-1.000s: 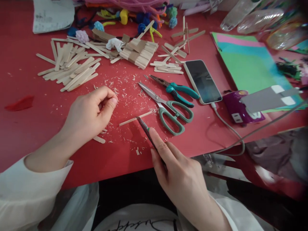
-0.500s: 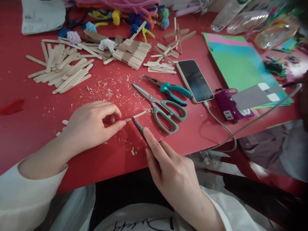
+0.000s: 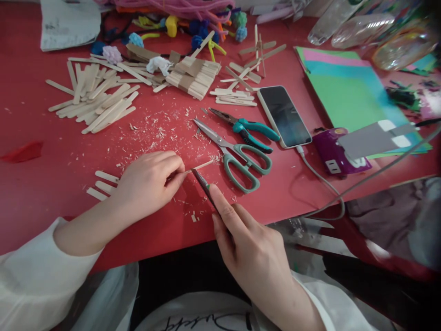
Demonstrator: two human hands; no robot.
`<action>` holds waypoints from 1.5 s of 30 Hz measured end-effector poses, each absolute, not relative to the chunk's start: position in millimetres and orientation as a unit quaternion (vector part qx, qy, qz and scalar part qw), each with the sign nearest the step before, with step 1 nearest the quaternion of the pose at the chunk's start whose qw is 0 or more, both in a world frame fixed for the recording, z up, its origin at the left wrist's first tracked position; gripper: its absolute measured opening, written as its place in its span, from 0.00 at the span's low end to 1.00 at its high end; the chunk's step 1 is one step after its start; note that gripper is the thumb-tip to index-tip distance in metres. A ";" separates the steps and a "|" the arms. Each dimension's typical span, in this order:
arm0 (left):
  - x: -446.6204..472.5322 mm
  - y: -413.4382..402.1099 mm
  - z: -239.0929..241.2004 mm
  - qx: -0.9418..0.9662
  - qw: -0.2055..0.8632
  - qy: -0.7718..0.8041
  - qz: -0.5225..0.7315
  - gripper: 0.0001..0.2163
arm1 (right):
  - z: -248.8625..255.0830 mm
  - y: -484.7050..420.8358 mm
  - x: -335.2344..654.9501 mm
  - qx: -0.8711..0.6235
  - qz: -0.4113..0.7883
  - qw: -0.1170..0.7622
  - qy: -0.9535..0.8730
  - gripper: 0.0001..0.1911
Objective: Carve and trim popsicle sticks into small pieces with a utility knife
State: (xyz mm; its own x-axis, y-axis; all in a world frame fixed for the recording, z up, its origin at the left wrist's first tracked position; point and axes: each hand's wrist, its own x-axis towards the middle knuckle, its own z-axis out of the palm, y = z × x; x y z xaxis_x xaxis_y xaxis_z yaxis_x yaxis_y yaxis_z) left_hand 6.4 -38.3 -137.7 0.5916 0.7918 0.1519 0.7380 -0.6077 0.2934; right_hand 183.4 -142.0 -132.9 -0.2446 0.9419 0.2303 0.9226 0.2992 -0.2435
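Note:
My left hand (image 3: 151, 184) pinches one end of a thin wooden craft stick (image 3: 203, 165), which points right above the red table. In my right hand (image 3: 250, 239) is a slim utility knife (image 3: 202, 182), its handle mostly hidden by my fingers. The blade's tip meets the stick just beyond my left fingertips. Pale wood shavings (image 3: 155, 133) are scattered around and behind the stick. Beside my left wrist lie several short cut sticks (image 3: 105, 187), partly covered by it. Grey-handled scissors (image 3: 237, 156) rest just right of the stick's far end.
Behind the scissors lie teal-handled pliers (image 3: 244, 128) and a phone (image 3: 284, 116) with a cable trailing off the front edge. A purple box (image 3: 339, 151) stands at right, near green paper sheets (image 3: 344, 92). Loose craft sticks (image 3: 93, 96) and a banded bundle (image 3: 195, 76) lie farther back.
My left hand has shifted slightly right along the stick, its fingers closing nearer the blade. More of the short sticks by my wrist shows. The whole view has slid a little right.

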 end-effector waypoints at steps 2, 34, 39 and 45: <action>7.6 -38.7 -137.5 0.886 0.100 0.431 0.140 0.09 | -133.4 -141.9 183.7 -0.591 0.028 0.169 -0.789 0.20; 8.6 -39.5 -138.3 0.877 0.099 0.443 0.155 0.08 | -136.5 -146.5 184.0 -0.593 0.002 0.157 -0.790 0.20; 7.7 -39.2 -137.4 0.880 0.097 0.445 0.131 0.06 | -135.4 -146.5 183.6 -0.592 -0.004 0.151 -0.792 0.21; 6.0 -38.5 -138.6 0.915 -0.017 0.396 0.075 0.10 | -136.2 -146.5 183.1 -0.594 -0.003 0.150 -0.791 0.21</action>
State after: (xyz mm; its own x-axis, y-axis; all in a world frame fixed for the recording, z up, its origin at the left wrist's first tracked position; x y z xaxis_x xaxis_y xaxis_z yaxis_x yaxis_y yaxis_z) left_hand 6.0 -38.5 -138.6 0.6750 0.7221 0.1514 0.7272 -0.6858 0.0285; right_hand 183.1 -146.5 -136.2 -0.2502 0.9376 0.2414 0.9396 0.2953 -0.1732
